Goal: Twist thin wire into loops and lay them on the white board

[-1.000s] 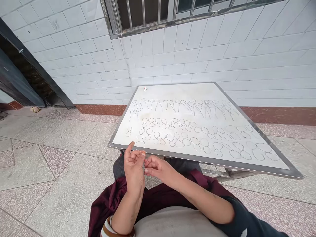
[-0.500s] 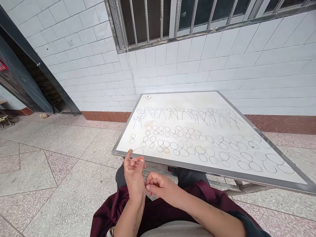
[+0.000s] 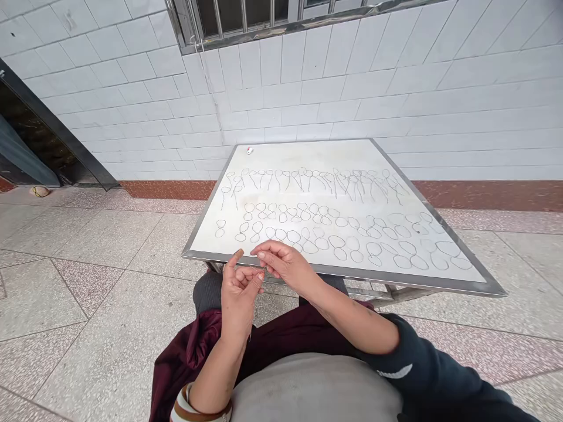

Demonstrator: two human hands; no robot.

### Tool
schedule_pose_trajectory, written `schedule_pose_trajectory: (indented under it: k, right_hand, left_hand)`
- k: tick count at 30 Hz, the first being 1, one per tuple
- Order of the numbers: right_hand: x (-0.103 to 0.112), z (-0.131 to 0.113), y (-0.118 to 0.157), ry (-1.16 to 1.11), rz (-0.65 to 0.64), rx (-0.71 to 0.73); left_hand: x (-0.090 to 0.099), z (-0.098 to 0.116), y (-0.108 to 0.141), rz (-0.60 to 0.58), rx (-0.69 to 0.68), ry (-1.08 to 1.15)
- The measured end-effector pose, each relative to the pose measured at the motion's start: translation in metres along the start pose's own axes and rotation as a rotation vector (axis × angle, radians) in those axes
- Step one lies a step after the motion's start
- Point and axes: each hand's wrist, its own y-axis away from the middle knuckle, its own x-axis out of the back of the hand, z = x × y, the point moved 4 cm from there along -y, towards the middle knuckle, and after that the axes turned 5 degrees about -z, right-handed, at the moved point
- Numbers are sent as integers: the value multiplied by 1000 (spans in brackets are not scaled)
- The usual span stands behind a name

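Observation:
My left hand is above my lap, just off the near edge of the white board, its thumb and a finger pinched together and its index finger raised. What sits in that pinch is too small to name. My right hand is up and to the right of it, over the board's edge, with thumb and index finger pressed together on something too thin to make out. Rows of dark looped wire-like shapes lie on the white board, some as figure eights, others with long tails.
The board rests on a wooden stand against a tiled wall. A small white and red item lies at its far left corner. A barred window is above, and a round object is on the floor at left.
My right hand has risen from beside my left wrist to above the left fingertips, over the board's edge. The left thumb has closed toward the fingers. The view has shifted.

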Motion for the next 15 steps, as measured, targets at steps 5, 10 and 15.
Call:
schedule_pose_trajectory:
  k: [5,10,15]
  right_hand:
    - [8,3,-2,56,-77,-15]
    - [14,0,-6,120,-118,-22]
    - [16,2,-9,137,-164,-17]
  left_hand:
    - [-1,-1,-1,-110,161,87]
    - [-2,-2,-1,-146,222,132]
    - [-3,-6,-3,-128,270,147]
